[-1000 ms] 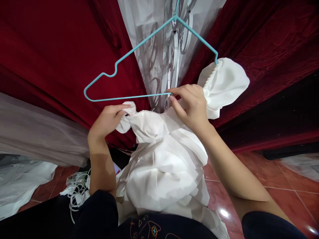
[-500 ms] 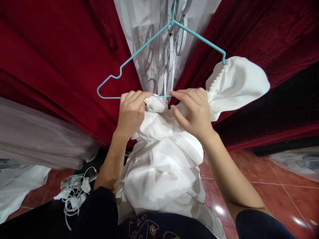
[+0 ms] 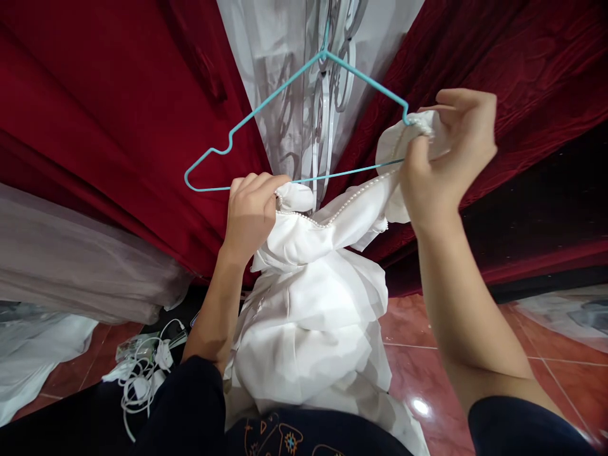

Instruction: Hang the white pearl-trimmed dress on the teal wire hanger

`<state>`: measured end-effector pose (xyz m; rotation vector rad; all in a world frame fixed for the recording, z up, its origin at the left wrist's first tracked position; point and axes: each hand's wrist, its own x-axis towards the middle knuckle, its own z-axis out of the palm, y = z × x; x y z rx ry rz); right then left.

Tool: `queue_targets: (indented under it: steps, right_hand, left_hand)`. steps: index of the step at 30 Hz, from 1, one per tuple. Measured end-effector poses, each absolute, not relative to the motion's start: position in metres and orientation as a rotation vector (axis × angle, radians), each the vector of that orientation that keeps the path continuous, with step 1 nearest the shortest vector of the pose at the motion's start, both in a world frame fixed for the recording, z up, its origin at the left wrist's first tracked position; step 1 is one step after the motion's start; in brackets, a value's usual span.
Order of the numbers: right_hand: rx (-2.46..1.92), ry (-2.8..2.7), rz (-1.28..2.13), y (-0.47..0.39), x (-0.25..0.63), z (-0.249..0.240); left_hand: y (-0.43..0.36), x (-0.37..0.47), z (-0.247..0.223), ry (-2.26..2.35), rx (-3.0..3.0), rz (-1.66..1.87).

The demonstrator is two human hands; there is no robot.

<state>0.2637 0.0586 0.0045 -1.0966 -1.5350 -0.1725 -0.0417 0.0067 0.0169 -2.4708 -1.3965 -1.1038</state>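
Observation:
A white dress [image 3: 304, 297] with pearl-beaded trim hangs down in front of me toward my lap. Behind its neckline is a light-blue wire hanger [image 3: 280, 88], its hook at the top. My left hand [image 3: 251, 218] is closed over the hanger's bottom bar and the dress's left shoulder part. At the hanger's right end my right hand [image 3: 449, 155] pinches the white puffed sleeve [image 3: 392, 149] by its beaded edge, close to the notch. The hanger's left arm carries no fabric. Some of the sleeve is hidden behind my right hand.
Dark red drapes [image 3: 118, 88] hang on both sides, with white sheer fabric [image 3: 270, 69] and a white scrolled metal frame [image 3: 323, 114] between them. White cables [image 3: 142, 380] lie tangled at lower left. Red floor tiles [image 3: 413, 354] show at lower right.
My right hand has moved right and up from the bottom bar to the sleeve at the hanger's right end. The hanger has tilted slightly; my left hand stays in place.

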Motion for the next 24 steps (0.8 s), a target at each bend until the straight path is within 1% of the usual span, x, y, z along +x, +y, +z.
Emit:
queue_targets:
  steps: [3, 5, 12, 16, 18, 20, 24]
  right_hand:
    - [-1.090, -1.319, -0.304, 0.059, 0.274, 0.009]
    - [-1.092, -1.277, -0.285, 0.059, 0.281, 0.010]
    - [-1.245, -1.024, -0.015, 0.078, 0.317, -0.014]
    - [-1.314, -1.136, 0.150, 0.065, 0.330, -0.033]
    - [-1.294, -1.307, 0.092, 0.044, 0.325, -0.041]
    - [-1.239, -1.451, -0.044, 0.021, 0.313, -0.042]
    - [-0.944, -1.600, -0.339, -0.012, 0.282, -0.026]
  left_hand:
    - [0.007, -0.049, 0.021, -1.395, -2.440, -1.122]
    - [0.007, -0.053, 0.025, -1.390, -2.446, -1.123]
    - [0.006, -0.055, 0.033, -1.412, -2.527, -1.113]
    - [0.002, -0.048, 0.032, -1.435, -2.583, -1.147]
    - [0.002, -0.044, 0.030, -1.452, -2.582, -1.147]
    - [0.004, -0.041, 0.028, -1.448, -2.568, -1.167]
    - [0.008, -0.035, 0.022, -1.434, -2.592, -1.182]
